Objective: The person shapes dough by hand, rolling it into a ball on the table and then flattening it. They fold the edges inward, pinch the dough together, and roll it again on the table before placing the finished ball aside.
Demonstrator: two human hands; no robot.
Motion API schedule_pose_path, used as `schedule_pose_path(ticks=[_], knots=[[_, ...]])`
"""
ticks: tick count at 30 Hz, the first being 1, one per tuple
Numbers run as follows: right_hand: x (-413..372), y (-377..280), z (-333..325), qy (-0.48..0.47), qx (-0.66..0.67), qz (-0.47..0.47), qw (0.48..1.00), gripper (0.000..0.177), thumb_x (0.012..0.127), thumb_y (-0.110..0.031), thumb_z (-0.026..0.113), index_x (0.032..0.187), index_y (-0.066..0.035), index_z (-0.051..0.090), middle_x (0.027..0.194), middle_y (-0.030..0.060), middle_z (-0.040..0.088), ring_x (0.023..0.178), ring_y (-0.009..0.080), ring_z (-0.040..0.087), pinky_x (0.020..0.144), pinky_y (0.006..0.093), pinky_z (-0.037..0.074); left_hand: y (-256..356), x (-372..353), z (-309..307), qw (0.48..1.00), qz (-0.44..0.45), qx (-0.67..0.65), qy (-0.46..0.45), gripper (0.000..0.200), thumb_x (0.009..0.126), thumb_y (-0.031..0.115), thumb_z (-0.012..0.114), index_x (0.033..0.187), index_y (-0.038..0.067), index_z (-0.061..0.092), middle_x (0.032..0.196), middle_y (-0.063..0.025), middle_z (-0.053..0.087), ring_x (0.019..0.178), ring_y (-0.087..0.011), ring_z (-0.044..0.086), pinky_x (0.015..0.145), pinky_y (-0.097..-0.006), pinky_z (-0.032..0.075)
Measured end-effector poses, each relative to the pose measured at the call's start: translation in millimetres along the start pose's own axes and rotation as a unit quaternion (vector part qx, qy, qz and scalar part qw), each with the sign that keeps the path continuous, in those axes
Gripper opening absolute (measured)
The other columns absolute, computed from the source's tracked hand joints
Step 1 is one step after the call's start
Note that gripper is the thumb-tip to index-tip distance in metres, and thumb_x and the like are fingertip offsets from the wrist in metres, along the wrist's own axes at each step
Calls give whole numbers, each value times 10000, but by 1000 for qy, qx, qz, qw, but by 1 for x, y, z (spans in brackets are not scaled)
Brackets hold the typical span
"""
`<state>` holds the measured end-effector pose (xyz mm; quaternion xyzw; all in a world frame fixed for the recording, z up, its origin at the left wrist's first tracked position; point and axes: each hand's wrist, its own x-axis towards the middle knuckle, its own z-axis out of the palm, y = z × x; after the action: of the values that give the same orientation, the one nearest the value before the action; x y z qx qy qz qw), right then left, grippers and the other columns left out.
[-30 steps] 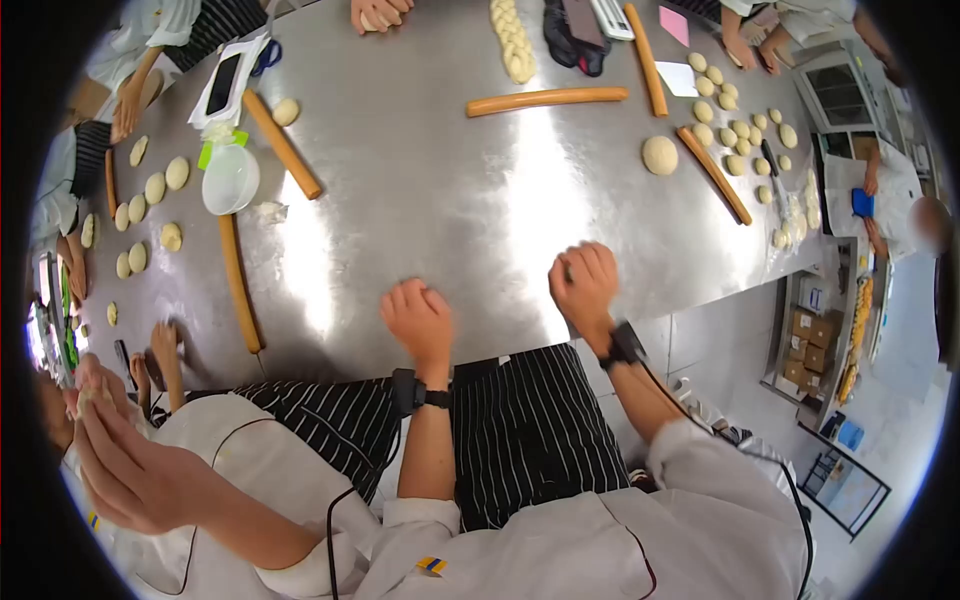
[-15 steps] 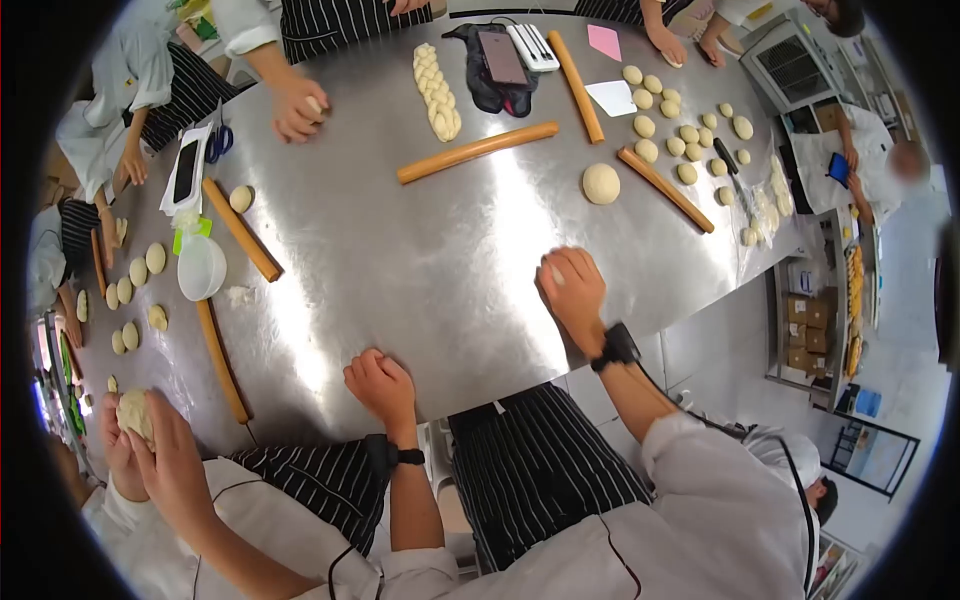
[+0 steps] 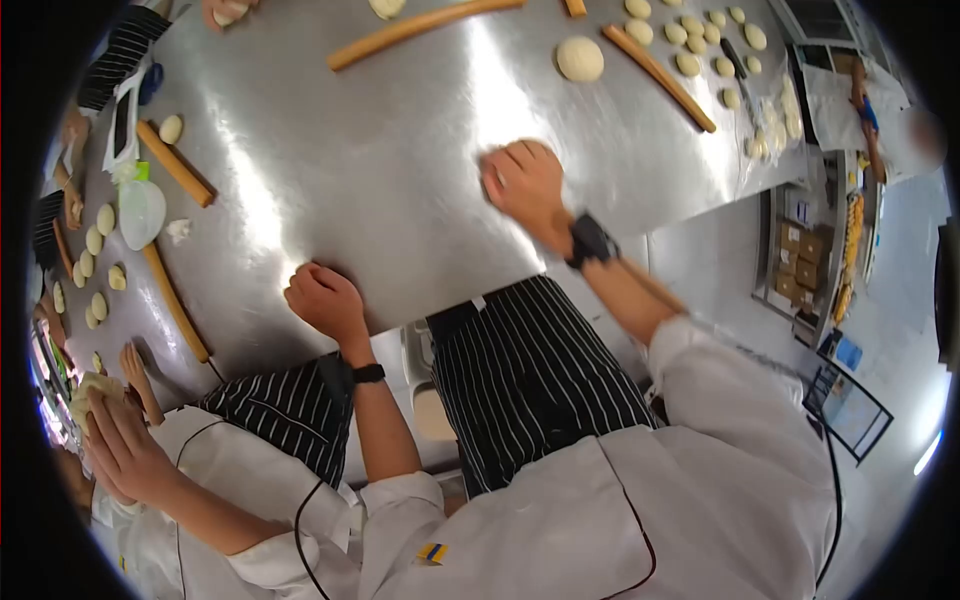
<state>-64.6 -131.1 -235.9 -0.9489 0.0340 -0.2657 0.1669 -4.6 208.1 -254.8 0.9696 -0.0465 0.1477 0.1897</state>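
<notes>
My right hand point(image 3: 525, 185) is curled low over the steel table point(image 3: 390, 150), palm down. A pale bit that looks like dough shows at its curled fingers; most of it is hidden beneath the hand. Closed in a loose fist, my left hand point(image 3: 328, 303) rests near the table's front edge, and nothing shows in it. Beyond my right hand sit a large dough ball point(image 3: 580, 60) and a wooden rolling pin point(image 3: 660, 78). Another rolling pin point(image 3: 425, 32) lies farther back.
Several small dough balls point(image 3: 688, 64) and a plastic bag point(image 3: 775, 125) lie at the right. At left are a rolling pin point(image 3: 175, 303), a plastic bowl point(image 3: 141, 215) and more dough balls point(image 3: 94, 240). Beside me, a co-worker's hands point(image 3: 130, 450) hold dough.
The view has tipped downward, so the table's contents sit higher and farther left. Both my hands remain closed over the table. The co-worker at left has spread one hand apart from the dough.
</notes>
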Motion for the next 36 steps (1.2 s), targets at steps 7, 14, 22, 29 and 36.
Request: schedule_pose_path(ticks=[7, 14, 22, 29, 36], knots=[[-46, -4, -13, 95, 25, 84, 992, 130, 762, -49, 794, 817, -81, 680, 865, 89, 678, 844, 288, 661, 751, 414, 558, -1, -1, -3, 1000, -6, 1, -25, 177, 991, 78, 516, 948, 26, 680, 959, -117, 701, 915, -343, 607, 826, -471, 510], [-1, 24, -9, 125, -5, 143, 982, 69, 807, -65, 768, 859, -78, 725, 869, 93, 710, 792, 328, 673, 721, 432, 570, -4, -3, -5, 999, -16, -1, -32, 157, 993, 78, 535, 956, 23, 677, 960, -116, 693, 945, -341, 605, 835, -464, 510], [35, 19, 9, 114, -1, 120, 986, 73, 829, -94, 756, 900, -90, 740, 960, 82, 751, 890, 324, 700, 768, 409, 579, -2, 1, -3, 999, 6, -44, -1, 125, 934, 15, 535, 914, 25, 659, 908, -130, 656, 878, -356, 580, 788, -474, 495], [3, -26, 10, 70, -8, 37, 997, 92, 772, -52, 789, 792, -104, 716, 845, 67, 712, 788, 280, 679, 708, 389, 543, 0, 2, -2, 1000, -2, -21, -6, 114, 924, 40, 545, 908, 31, 658, 886, -132, 637, 847, -362, 571, 774, -482, 489], [-27, -36, -2, 153, -13, 140, 978, 111, 754, -57, 803, 825, -96, 727, 848, 78, 709, 836, 283, 690, 753, 405, 574, -3, 2, 1, 999, 30, -33, 9, 137, 923, 48, 521, 887, 42, 653, 885, -126, 624, 841, -364, 564, 785, -492, 479]])
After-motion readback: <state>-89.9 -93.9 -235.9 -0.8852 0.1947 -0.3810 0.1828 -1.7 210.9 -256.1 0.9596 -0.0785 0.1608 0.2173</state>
